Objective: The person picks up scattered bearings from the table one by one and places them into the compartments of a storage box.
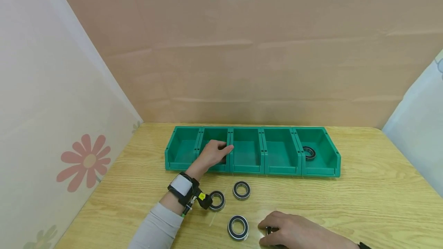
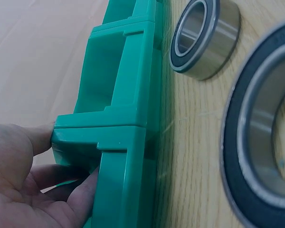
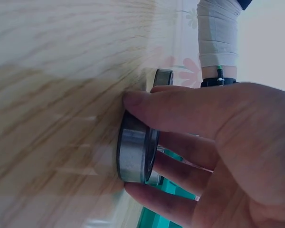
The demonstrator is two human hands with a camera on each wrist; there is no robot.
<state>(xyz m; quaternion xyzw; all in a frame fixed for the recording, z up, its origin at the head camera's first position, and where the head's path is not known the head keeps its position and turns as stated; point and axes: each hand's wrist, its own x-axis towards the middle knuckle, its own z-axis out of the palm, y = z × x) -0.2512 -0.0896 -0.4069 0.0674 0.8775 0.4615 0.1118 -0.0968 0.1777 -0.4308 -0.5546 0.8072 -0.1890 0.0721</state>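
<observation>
My left hand reaches into the second green bin from the left. In the left wrist view its fingers dip behind the bin's front wall while the thumb lies at the divider; no item shows in its grasp, and the bin's floor is hidden. At the table's near side, my right hand holds a ball bearing by its rim, thumb on one side and fingers on the other. That bearing stands close against the wood, mostly covered by the hand in the head view.
Three more bearings lie on the table: one before the bins, one beside the left wrist camera, one left of my right hand. Another bearing sits in the rightmost bin. A brown sheet hangs behind.
</observation>
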